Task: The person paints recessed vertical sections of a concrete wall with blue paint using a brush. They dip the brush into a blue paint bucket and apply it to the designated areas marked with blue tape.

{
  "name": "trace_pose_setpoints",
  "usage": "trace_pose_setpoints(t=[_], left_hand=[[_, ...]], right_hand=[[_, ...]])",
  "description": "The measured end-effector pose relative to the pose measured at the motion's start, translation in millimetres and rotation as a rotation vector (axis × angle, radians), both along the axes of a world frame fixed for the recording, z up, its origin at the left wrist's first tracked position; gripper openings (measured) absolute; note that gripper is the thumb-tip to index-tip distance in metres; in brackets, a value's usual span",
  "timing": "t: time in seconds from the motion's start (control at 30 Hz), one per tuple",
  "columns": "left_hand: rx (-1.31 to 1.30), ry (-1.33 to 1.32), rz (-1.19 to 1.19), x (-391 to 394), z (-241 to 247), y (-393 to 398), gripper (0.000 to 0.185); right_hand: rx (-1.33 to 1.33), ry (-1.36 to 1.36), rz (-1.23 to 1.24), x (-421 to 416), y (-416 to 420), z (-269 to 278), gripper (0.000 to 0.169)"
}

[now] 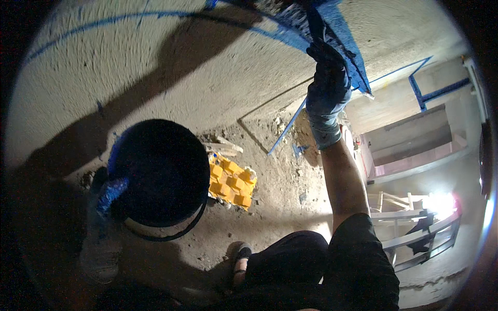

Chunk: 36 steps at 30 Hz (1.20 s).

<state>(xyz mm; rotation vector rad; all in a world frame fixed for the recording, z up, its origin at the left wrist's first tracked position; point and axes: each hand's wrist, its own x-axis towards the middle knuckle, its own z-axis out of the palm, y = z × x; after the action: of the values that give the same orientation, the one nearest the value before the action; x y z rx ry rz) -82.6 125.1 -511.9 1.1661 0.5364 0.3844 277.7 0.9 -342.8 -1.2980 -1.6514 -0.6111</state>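
My right hand [328, 77], in a dark-stained glove with a pale cuff, is raised at the upper middle. Its fingers close on a dark, narrow hand tool [316, 25], whose exact kind I cannot tell. Tool and hand are beside a blue-coated strip [356, 58] on the rough plastered wall [218, 77]. My left hand [111, 198], gloved and smeared with blue, grips the rim of a dark bucket [159, 171] at the lower left; deep shadow hides most of its fingers. The bucket's inside is too dark to show its contents.
A yellow studded block or panel [233, 182] lies on the dirt floor beside wood scraps [223, 147] and rubble. A thin blue strip [288, 126] slants near the wall. At right are a recessed wall opening [412, 136], a metal frame [420, 237] and a glaring lamp [439, 204].
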Motion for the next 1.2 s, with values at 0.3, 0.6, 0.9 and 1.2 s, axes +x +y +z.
trace_pose_setpoints(t=[0.3, 0.6, 0.9, 1.2], left_hand=[[-0.066, 0.007, 0.040, -13, 13, 1, 0.050], [-0.161, 0.040, 0.099, -25, -22, 14, 0.044], [0.121, -0.177, 0.006, -22, -2, -6, 0.029], [-0.225, -0.043, 0.181, -34, 2, 3, 0.037]], right_hand=[[0.308, 0.043, 0.128, 15, 73, 94, 0.018], [0.014, -0.103, -0.310, 3, 55, 52, 0.013], [0.121, -0.500, -0.475, 8, 48, 123, 0.023], [-0.007, 0.111, -0.216, -16, 47, 30, 0.020]])
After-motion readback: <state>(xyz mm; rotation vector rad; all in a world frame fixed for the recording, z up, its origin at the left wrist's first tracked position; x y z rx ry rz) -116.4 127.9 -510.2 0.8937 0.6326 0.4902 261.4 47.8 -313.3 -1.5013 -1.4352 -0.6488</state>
